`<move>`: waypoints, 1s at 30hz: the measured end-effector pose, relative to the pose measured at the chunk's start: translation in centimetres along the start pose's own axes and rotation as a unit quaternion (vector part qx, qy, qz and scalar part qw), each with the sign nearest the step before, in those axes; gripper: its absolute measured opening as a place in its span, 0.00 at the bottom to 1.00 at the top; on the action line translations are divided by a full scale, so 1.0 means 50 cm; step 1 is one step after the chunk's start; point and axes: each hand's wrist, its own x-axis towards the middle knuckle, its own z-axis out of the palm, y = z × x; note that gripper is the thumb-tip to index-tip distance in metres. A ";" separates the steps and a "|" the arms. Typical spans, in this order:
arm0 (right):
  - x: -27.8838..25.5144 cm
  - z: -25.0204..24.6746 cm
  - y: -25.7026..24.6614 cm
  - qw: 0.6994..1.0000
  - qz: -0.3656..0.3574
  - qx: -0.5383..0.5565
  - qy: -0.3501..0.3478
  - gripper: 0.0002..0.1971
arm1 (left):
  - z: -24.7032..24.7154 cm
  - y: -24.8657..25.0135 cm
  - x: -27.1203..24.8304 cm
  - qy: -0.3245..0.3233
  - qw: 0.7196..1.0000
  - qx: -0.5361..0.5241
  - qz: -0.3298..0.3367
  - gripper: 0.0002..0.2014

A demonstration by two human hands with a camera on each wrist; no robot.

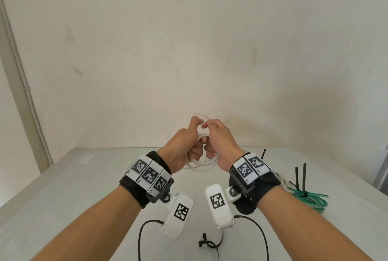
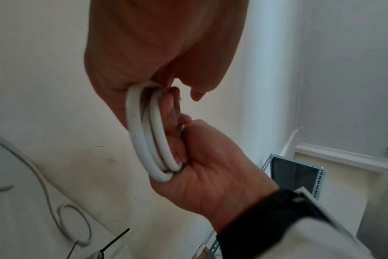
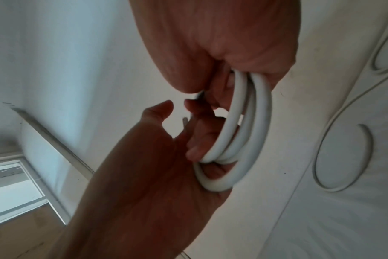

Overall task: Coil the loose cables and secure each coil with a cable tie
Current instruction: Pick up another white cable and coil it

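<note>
Both hands are raised above the table and hold one white cable coil of about three loops between them. My left hand curls its lower fingers round the coil's left side, thumb pointing up. My right hand grips the right side, and its thumb and forefinger pinch a thin pale cable tie that sticks up to the left. The left wrist view shows the coil running from my left hand into my right hand. Seen from the right wrist, the coil hangs between my right hand and left hand.
A green cable coil bound with a black tie lies at the table's right. Loose black cable ties lie behind it. A loose white cable snakes over the table. A metal rack stands beyond the right edge. The wall is close behind.
</note>
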 end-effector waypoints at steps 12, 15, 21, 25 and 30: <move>0.035 -0.030 0.021 0.990 -0.052 0.002 0.131 0.14 | -0.029 -0.062 -0.037 -0.025 0.993 0.008 0.112 0.21; 0.031 -0.034 0.022 0.990 -0.061 -0.014 0.130 0.14 | -0.029 -0.054 -0.034 0.023 0.984 0.119 0.131 0.21; -0.004 -0.010 0.015 0.997 -0.060 -0.041 0.008 0.13 | -0.045 -0.012 -0.001 0.117 0.959 0.193 0.173 0.20; -0.021 0.003 -0.004 0.999 -0.033 0.038 -0.016 0.12 | -0.020 -0.020 0.000 0.118 0.981 0.063 0.141 0.23; -0.027 0.012 0.001 0.998 -0.059 0.029 0.007 0.12 | -0.008 -0.041 0.010 0.168 0.983 -0.006 0.075 0.22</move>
